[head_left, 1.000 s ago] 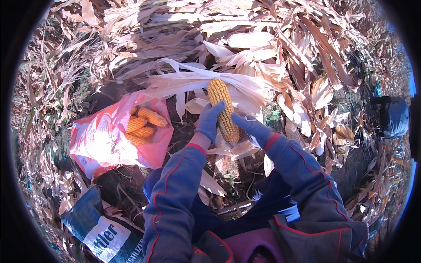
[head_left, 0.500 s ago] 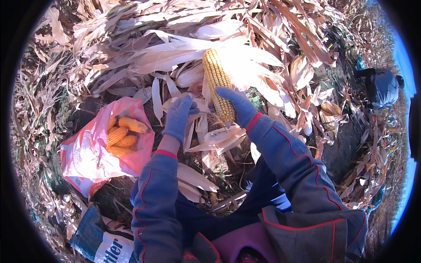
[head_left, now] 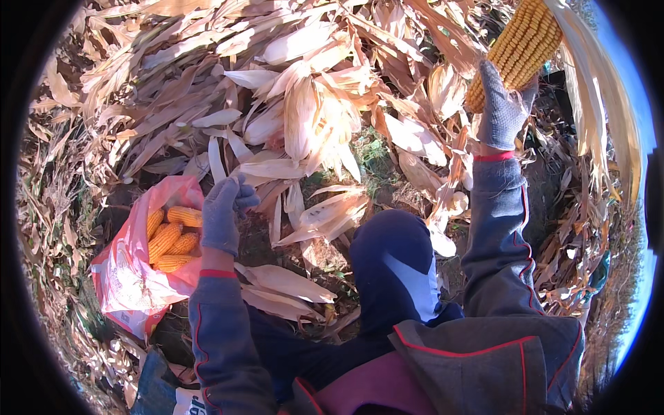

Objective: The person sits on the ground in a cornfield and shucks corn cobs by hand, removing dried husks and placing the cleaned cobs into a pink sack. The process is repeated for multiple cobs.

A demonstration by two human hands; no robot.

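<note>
Raised at the upper right, my gloved right hand is closed round the lower end of a yellow ear of corn. Its kernels are bare, and pale dry husk leaves hang from its upper end. My left hand, in the same grey knit glove, is beside the pink plastic bag. Its fingers are curled in; whether anything is inside them is hidden. Several husked orange-yellow ears of corn lie in the mouth of the bag.
Dry husks and leaves are piled in front of me. More loose husks lie by my bent knee. A dark green and white sack sits at the lower left. Dry stalks edge the field at the right.
My right hand has lifted the ear of corn from the husk pile up and to the right, its husks trailing. My left hand has drawn back leftward and nearer, towards the pink bag.
</note>
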